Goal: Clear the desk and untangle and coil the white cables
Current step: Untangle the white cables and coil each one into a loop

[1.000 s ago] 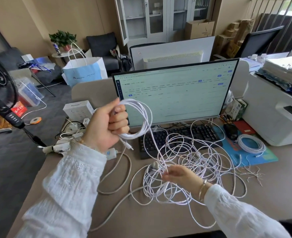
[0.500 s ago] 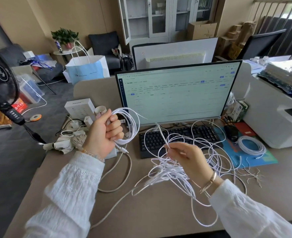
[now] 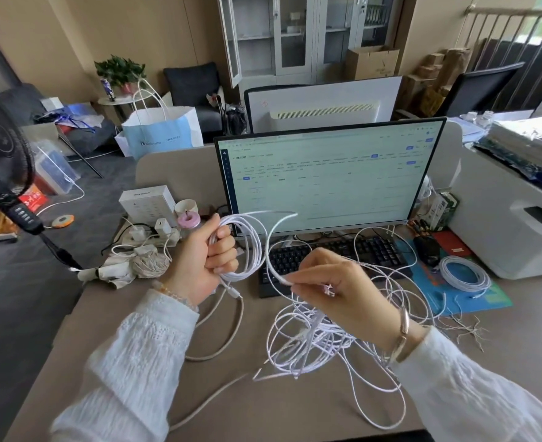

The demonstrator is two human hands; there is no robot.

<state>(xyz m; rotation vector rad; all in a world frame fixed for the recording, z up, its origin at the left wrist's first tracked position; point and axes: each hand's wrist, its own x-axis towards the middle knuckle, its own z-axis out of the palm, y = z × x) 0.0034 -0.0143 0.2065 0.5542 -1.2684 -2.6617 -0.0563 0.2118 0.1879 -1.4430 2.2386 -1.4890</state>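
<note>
The left hand [image 3: 203,263] gripped a partly wound coil of white cable [image 3: 247,250] above the bench [image 3: 155,390]. The right hand [image 3: 336,291] pinched a strand rising from the tangled white cables [image 3: 320,342] lying before the keyboard [image 3: 336,253].

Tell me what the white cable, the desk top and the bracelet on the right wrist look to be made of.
White cable: looks like a smooth plastic or rubber jacket, since it bends into soft loops with a slight sheen. Desk top: seems a matt beige laminate, flat and without grain. Bracelet: probably polished metal, going by its bright glint.
</note>
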